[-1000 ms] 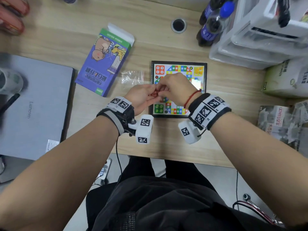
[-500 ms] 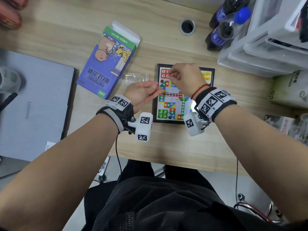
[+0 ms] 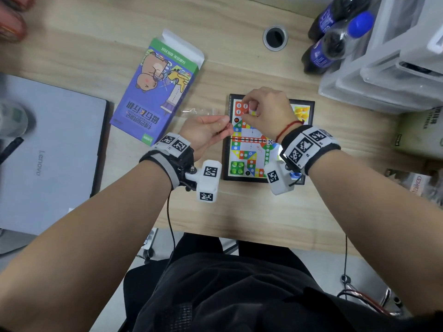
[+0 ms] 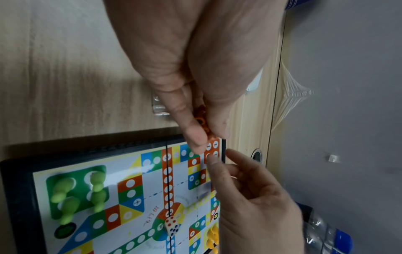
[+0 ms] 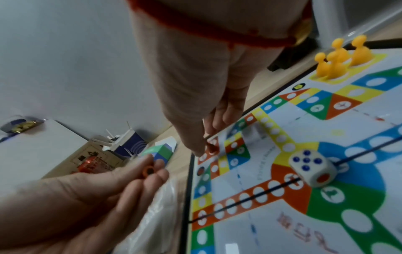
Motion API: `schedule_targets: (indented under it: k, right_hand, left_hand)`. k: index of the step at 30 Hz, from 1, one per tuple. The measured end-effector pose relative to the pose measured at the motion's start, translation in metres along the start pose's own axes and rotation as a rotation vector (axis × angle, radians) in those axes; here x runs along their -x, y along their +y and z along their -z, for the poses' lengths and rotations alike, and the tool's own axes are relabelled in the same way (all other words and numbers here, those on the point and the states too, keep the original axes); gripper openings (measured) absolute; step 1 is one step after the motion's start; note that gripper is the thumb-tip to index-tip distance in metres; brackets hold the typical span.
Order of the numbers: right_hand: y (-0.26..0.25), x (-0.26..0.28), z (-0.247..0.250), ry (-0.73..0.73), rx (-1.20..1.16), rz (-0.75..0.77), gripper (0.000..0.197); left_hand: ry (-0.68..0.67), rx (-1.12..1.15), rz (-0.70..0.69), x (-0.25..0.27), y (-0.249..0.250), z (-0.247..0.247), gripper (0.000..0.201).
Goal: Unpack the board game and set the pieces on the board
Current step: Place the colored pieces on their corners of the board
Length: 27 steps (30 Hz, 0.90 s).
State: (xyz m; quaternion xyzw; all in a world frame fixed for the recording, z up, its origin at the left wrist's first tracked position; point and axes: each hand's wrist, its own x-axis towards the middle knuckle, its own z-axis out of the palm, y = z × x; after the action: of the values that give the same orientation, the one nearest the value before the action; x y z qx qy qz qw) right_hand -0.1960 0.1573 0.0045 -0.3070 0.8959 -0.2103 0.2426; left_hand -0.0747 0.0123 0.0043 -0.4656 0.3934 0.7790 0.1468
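— Looking from the head: one square colourful game board [image 3: 268,149] on the wooden table [image 3: 239,212]; two hands?
— Left wrist: left hand [image 4: 195,77] pinches stacked orange pawns [image 4: 203,118]; four green pawns [image 4: 76,194], one die [image 4: 172,226].
— Right wrist: right hand [image 5: 195,103] pinches one orange pawn [image 5: 210,148] onto the board's orange corner; four yellow pawns [image 5: 339,58].

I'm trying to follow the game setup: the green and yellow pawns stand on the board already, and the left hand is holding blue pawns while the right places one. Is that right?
Nearly. The pawns the left hand pinches are orange, not blue, as the right wrist view shows. The rest holds: green pawns and yellow pawns stand on the board, and the right hand sets one at the orange corner.
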Motion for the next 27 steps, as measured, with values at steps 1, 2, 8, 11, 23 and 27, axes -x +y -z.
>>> schedule_targets:
  k: [1, 2, 8, 11, 23, 27]
  right_hand:
    - [-0.004, 0.002, 0.003, 0.033, -0.026, 0.023, 0.023]
    - [-0.009, 0.004, 0.005, 0.048, -0.062, 0.050, 0.023]
    - [-0.031, 0.010, -0.001, -0.143, -0.141, 0.103, 0.021]
    - [-0.029, 0.005, -0.002, -0.163, -0.095, 0.112, 0.023]
    - [0.002, -0.014, 0.015, -0.074, -0.004, -0.013, 0.015]
    - [0.003, -0.022, 0.011, -0.061, 0.010, 0.014, 0.025]
  left_hand:
    - [-0.002, -0.003, 0.000, 0.000, 0.001, -0.001, 0.008]
    - [-0.010, -0.010, 0.001, -0.002, 0.001, -0.001, 0.011]
    - [-0.001, -0.015, 0.004, -0.005, 0.002, -0.006, 0.036]
    - [-0.045, -0.019, -0.004, -0.004, 0.004, -0.009, 0.028]
    - [-0.073, -0.067, -0.012, -0.015, 0.016, -0.003, 0.028]
    - [-0.030, -0.137, -0.070, -0.014, 0.018, -0.003, 0.025]
